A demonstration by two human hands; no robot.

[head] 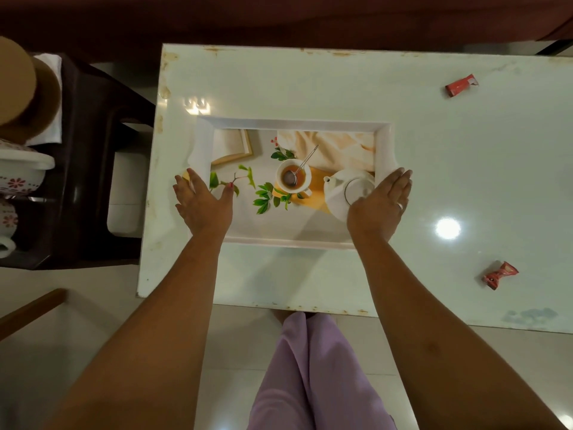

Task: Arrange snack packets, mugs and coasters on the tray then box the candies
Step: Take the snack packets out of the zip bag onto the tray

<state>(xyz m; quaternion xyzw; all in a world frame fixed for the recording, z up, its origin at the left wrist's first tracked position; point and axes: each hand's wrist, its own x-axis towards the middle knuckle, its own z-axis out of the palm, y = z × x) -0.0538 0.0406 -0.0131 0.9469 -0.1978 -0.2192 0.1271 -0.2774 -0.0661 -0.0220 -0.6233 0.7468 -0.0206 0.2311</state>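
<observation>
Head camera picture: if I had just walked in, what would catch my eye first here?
Most likely the white tray in the middle of the glossy white table, its floor printed with a teacup, teapot and green leaves. The left hand and right hand lie open on its two short sides. Next, two red-wrapped candies on the table to the right: one far, one near.

You are seeing a white tray (291, 124) printed with tea and green leaves, two red candies (461, 85) and a glossy white tabletop (310, 79).
</observation>
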